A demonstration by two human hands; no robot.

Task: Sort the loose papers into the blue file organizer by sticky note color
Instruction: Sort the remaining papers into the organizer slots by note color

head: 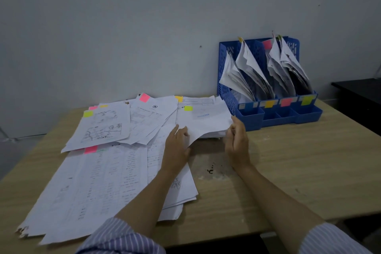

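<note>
From the head camera, the blue perforated plastic file organizer stands on the light wooden table against the wall. It has four compartments, each holding leaning papers, and three coloured labels show on its front: orange, pink and green. Loose white printed papers lie spread to its left. The left hand pinches the raised corner of a white sheet with a yellow-green sticky note. The right hand, fingers loosely curled, touches that sheet's right edge; whether it grips is unclear.
</note>
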